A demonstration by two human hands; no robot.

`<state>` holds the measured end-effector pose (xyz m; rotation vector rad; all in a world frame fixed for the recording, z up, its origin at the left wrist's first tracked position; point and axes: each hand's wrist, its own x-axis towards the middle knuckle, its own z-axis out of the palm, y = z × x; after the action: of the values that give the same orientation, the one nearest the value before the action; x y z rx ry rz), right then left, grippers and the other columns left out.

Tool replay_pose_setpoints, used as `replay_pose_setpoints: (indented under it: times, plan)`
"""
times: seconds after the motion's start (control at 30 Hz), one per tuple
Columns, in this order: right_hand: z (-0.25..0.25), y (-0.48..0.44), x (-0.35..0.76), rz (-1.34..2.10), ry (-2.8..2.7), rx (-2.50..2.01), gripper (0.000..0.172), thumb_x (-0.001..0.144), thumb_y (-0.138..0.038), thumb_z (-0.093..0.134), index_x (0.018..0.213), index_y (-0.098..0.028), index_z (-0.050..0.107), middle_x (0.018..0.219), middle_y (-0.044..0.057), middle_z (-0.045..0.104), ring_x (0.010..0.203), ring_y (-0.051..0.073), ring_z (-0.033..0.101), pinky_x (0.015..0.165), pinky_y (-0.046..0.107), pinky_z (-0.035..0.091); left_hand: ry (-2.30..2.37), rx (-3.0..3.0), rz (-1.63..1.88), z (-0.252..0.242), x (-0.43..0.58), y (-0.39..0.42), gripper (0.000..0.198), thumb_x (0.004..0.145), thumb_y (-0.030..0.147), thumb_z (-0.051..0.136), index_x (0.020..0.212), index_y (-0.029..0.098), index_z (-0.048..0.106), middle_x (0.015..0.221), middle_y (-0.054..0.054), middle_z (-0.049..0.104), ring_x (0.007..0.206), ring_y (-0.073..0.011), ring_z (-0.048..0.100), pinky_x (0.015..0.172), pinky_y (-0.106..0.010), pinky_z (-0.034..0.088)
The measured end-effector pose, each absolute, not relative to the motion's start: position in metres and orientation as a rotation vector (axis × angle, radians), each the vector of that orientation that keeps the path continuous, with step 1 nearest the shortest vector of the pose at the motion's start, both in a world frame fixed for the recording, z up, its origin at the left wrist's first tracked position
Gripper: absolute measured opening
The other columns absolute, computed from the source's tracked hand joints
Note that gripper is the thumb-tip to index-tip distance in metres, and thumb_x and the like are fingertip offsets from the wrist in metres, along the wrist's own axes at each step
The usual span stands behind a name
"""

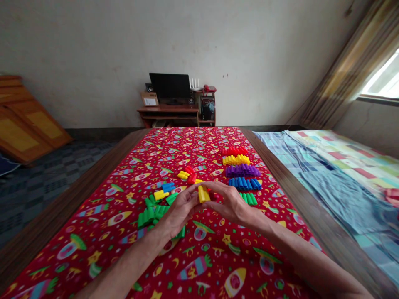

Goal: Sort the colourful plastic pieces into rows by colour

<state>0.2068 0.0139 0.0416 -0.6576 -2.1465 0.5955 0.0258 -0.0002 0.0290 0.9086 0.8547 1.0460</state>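
A yellow ribbed plastic block (203, 194) is held up between my two hands, above the middle of the cloth. My left hand (183, 204) is closed on its left side. From the right, my right hand (230, 200) has its index finger over the top and its thumb at the lower edge. A bit of red shows behind the block, partly hidden by my right fingers. Loose green blocks (146, 216) lie in a heap beside my left forearm. Beyond them are a blue block (168, 187), another yellow block (161, 194) and red blocks (191, 178).
To the right, blocks stand in colour rows: red row (234, 151), yellow row (236, 160), purple row (242, 170), blue row (245, 183) and green row (249, 199). A patterned red cloth (202, 270) covers the table. A bed (343, 166) adjoins at right; a monitor (170, 88) stands behind.
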Motion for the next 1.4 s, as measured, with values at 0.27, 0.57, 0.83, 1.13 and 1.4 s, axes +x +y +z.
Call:
replay_pose_setpoints:
  times: [0.27,0.57,0.83,1.13,1.4]
  plan:
    - [0.052,0.04,0.229,0.236,-2.216,-0.649,0.038,0.089,-0.027,0.062,0.126,-0.017,0.061,0.116,0.015,0.068,0.107,0.023,0.064,0.088,0.038,0.053,0.977,1.138,1.023,0.023,0.019,0.004,0.059,0.082,0.059,0.06,0.125,0.02,0.056,0.11,-0.011,0.073,0.095,-0.0253,0.071,0.085,-0.038,0.055]
    - [0.081,0.158,0.298,-0.033,-2.291,-1.362,0.03,0.079,-0.016,0.069,0.109,-0.013,0.072,0.092,0.011,0.076,0.08,0.021,0.07,0.071,0.028,0.05,1.025,1.36,1.076,0.018,0.011,0.017,0.037,0.08,0.045,0.063,0.1,0.014,0.063,0.097,-0.013,0.074,0.08,-0.0204,0.071,0.073,-0.031,0.057]
    - [0.057,0.175,0.297,-0.137,-2.563,-1.472,0.028,0.083,-0.014,0.062,0.11,-0.013,0.071,0.092,0.012,0.074,0.083,0.021,0.068,0.071,0.027,0.048,1.159,1.968,1.003,0.024,0.002,0.019,0.025,0.087,0.031,0.049,0.095,0.019,0.07,0.096,-0.009,0.075,0.093,-0.0249,0.069,0.087,-0.036,0.054]
    - [0.054,0.173,0.305,-0.037,-2.52,-1.29,0.023,0.086,-0.016,0.061,0.105,-0.008,0.071,0.088,0.013,0.073,0.078,0.016,0.067,0.071,0.026,0.046,1.234,2.421,0.736,0.009,-0.002,0.02,0.031,0.089,0.024,0.048,0.114,0.022,0.067,0.121,-0.009,0.067,0.113,-0.0236,0.061,0.102,-0.036,0.046]
    - [0.084,0.106,0.268,-0.057,-2.161,-1.112,0.023,0.093,-0.021,0.051,0.105,-0.014,0.07,0.082,0.008,0.073,0.066,0.015,0.064,0.063,0.025,0.045,1.303,2.368,0.631,-0.006,-0.006,0.019,0.052,0.077,0.015,0.059,0.128,0.025,0.058,0.122,-0.008,0.065,0.115,-0.0261,0.059,0.101,-0.041,0.045]
